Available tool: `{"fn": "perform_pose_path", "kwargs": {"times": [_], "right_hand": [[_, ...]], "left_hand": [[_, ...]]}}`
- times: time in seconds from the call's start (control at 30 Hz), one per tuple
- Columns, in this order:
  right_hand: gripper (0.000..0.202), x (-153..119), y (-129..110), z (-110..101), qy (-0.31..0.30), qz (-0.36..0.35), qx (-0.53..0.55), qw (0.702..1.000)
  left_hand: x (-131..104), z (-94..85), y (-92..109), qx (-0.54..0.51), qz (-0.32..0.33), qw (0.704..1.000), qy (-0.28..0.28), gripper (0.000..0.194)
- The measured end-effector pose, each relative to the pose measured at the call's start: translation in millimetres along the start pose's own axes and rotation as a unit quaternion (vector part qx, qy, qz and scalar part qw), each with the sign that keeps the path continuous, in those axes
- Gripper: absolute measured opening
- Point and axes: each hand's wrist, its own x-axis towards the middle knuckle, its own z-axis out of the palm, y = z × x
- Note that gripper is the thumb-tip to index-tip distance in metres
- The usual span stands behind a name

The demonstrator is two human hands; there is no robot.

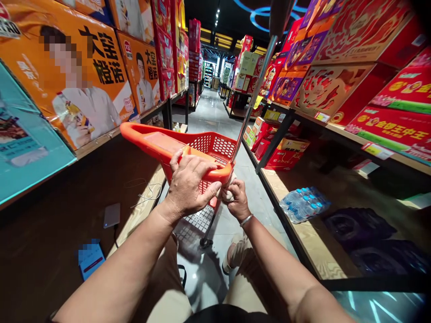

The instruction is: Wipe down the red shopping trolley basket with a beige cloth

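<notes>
An orange plastic shopping cart (pixel 225 143) with a latticed basket stands in front of me. My left hand (pixel 188 181) grips its handle, fingers laid over the top and thumb pointing toward the right corner. At that corner, my right hand (pixel 238 199) is closed on a crumpled whitish cloth (pixel 229 194) pressed beneath the handle. A bracelet circles my right wrist. Close by the cloth, a shiny metal pole (pixel 251 101) rises from the cart's corner up past the top of the view. My right fingertips are partly hidden by the cloth.
Orange drink cartons (pixel 81 85) line the left shelf, with a blue phone-like device (pixel 91 260) and a power bank (pixel 112 215) below. Red gift boxes (pixel 390 121) fill the right shelf above shrink-wrapped water bottles (pixel 305 205). A tiled aisle (pixel 212 105) runs ahead between shelves.
</notes>
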Motion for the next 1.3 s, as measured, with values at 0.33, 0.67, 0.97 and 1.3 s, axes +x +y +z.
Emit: {"fn": "perform_pose_path", "kwargs": {"times": [0.33, 0.67, 0.97, 1.3], "right_hand": [[0.027, 29.4, -19.9, -0.8, -0.001, -0.030, 0.015, 0.999], [0.008, -50.8, 14.2, 38.1, -0.090, 0.096, 0.027, 0.991], [0.032, 83.5, -30.7, -7.4, 0.084, -0.005, 0.067, 0.994], [0.026, 35.5, 3.1, 9.9, -0.013, -0.063, 0.057, 0.996]], "left_hand": [[-3.7, -5.0, -15.4, 0.003, -0.028, 0.999, 0.021, 0.030], [-2.7, -5.1, -27.8, -0.006, -0.047, 0.999, 0.028, 0.035], [-0.6, -13.3, -28.8, -0.013, -0.083, 0.995, 0.054, 0.034], [-7.4, -29.7, -38.2, -0.047, -0.064, 0.995, 0.056, 0.024]]}}
